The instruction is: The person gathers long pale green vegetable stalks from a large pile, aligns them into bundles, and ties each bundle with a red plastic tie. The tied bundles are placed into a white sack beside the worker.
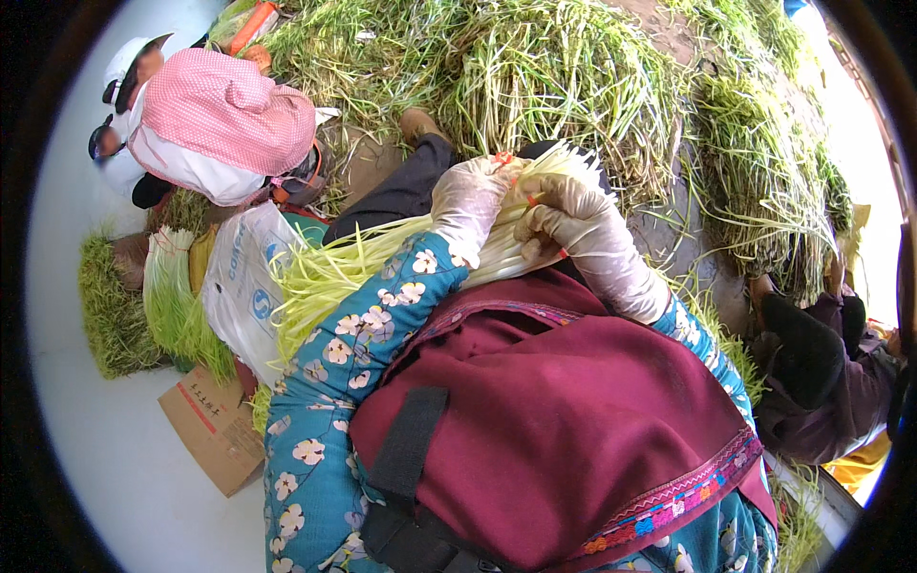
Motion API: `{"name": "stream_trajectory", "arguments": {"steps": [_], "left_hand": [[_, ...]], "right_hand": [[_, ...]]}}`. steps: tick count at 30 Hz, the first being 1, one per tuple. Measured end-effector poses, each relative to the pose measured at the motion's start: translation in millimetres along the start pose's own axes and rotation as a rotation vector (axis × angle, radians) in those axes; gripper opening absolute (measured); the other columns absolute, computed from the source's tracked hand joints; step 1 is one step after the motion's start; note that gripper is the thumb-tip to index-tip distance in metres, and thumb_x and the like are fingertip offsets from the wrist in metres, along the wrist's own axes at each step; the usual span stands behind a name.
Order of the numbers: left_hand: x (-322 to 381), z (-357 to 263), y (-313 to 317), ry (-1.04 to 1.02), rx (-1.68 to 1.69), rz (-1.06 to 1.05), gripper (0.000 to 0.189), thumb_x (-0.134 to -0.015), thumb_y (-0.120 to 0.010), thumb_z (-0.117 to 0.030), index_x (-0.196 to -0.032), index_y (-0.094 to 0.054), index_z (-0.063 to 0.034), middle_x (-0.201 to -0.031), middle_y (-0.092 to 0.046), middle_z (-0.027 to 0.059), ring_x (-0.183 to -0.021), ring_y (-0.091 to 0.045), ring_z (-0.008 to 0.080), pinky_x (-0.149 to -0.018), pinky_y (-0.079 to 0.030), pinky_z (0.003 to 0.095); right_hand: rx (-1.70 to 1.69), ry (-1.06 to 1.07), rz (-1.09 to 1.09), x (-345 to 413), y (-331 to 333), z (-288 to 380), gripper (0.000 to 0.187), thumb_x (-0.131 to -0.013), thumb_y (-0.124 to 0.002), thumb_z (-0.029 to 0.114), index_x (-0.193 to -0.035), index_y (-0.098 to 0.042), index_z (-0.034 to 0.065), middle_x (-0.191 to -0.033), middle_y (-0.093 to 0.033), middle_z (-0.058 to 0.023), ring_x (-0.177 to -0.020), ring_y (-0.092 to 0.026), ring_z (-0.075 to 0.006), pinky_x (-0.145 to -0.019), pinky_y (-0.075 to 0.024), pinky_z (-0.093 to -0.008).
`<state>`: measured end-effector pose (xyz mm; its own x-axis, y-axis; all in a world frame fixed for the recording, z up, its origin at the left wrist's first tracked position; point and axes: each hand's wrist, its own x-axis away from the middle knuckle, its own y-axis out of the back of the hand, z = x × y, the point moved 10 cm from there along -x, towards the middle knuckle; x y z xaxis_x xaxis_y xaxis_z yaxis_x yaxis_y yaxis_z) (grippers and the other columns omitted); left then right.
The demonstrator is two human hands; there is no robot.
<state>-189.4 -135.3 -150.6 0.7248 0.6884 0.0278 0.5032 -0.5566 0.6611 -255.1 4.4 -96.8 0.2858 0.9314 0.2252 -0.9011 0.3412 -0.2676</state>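
A bundle of pale yellow-green blanched chives point(501, 251) lies across my lap, its white stem ends to the upper right and its leafy tips spread to the left. My left hand point(469, 200), in a thin whitish glove, grips the bundle near the stem ends. Beside it my right hand point(584, 233), gloved the same way, has its fingers curled over the white stems. A red-orange tie point(531, 202) shows at the right fingertips, and more red strands show by both hands. The fingers partly hide how the tie runs.
Heaps of loose green chives point(551, 79) cover the ground ahead. At left are a tied bundle point(172, 279), a white plastic bag point(243, 279) and a cardboard box point(211, 422) bearing writing. A person in a pink checked covering point(222, 114) sits upper left; another person point(817, 379) sits at right.
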Motion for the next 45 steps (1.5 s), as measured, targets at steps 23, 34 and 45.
{"name": "stream_trajectory", "arguments": {"steps": [23,34,45], "left_hand": [[37.8,-59.9,36.3,-0.43,-0.281,-0.309,0.018,-0.09,-0.075,-0.025,-0.098,-0.076,-0.0092,-0.089,-0.075,0.0109,-0.08,-0.072,0.0302,-0.071,-0.058,0.0398],[47.7,-61.0,46.8,-0.374,-0.101,-0.288,0.016,-0.091,-0.072,-0.013,-0.104,-0.077,-0.0069,-0.097,-0.076,0.009,-0.082,-0.073,0.0254,-0.074,-0.058,0.0347],[32.8,-65.9,37.9,-0.565,-0.449,-0.356,0.017,-0.094,-0.068,-0.021,-0.099,-0.077,-0.0083,-0.085,-0.074,0.0116,-0.081,-0.072,0.0285,-0.073,-0.057,0.0391]], "right_hand": [[-0.078,-0.035,-0.021,2.5,4.1,-1.0,0.016,-0.098,-0.06,0.001,-0.114,-0.065,-0.0011,-0.087,-0.071,-0.0061,-0.073,-0.065,-0.01,-0.07,-0.0537,-0.0238],[-0.032,-0.028,-0.058,-3.3,6.8,-2.0,0.008,-0.098,-0.061,0.002,-0.091,-0.066,0.0029,-0.08,-0.072,-0.0069,-0.064,-0.065,-0.0112,-0.061,-0.0528,-0.0245],[0.17,-0.018,0.129,31.6,-10.7,13.4,0.011,-0.1,-0.061,0.003,-0.098,-0.072,0.0051,-0.083,-0.073,-0.0031,-0.067,-0.062,-0.008,-0.058,-0.0508,-0.0248]]}}
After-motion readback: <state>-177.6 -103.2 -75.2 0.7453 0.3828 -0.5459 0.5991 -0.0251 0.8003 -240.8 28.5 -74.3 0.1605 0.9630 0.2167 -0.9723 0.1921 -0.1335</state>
